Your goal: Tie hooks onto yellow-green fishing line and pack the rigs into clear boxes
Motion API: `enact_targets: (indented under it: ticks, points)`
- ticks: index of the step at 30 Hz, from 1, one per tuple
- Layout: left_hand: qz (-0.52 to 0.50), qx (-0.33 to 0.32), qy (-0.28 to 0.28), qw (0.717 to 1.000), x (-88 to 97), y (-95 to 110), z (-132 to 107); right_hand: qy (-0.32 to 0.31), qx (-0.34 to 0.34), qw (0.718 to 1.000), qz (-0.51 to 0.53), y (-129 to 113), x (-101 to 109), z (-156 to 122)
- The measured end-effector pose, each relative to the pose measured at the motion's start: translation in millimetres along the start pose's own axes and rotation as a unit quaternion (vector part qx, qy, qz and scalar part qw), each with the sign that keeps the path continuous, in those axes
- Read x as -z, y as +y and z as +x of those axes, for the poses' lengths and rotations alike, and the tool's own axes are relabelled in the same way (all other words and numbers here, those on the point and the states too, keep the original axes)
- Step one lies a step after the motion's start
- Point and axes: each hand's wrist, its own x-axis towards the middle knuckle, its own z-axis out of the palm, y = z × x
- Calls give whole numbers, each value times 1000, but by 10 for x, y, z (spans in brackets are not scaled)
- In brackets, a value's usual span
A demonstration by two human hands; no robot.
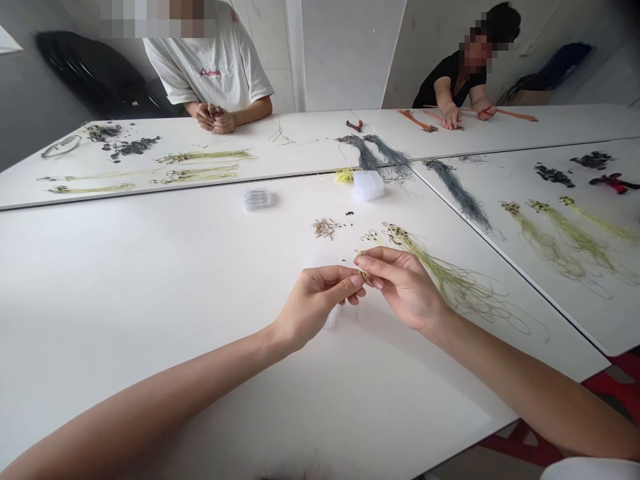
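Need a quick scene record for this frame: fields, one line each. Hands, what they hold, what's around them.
left hand: fingertips pinched on the line end, above the table
right hand: pinches the same line end from the other side
line bundle: yellow-green, lies right of the hands, runs behind the right hand
hook pile: small, loose, just beyond the hands
flat clear box: farther back, left
white box: farther back, right
others: person in white shirt and person in black top at the far tables
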Motion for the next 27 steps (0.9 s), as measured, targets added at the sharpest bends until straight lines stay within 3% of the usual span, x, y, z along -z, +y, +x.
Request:
enact_targets:
  ticks: [7, 15, 27]
  points:
    - [-30, 45, -50, 997, 6, -6, -5, 36, -1, 999, -2, -22, 6, -3]
    - [-36, 68, -91, 993, -6, -79, -33, 32, 0, 999, -1, -55, 0, 7]
    - [-102, 112, -33, 988, 7, -67, -85, 14, -31, 999, 24, -54, 14, 5]
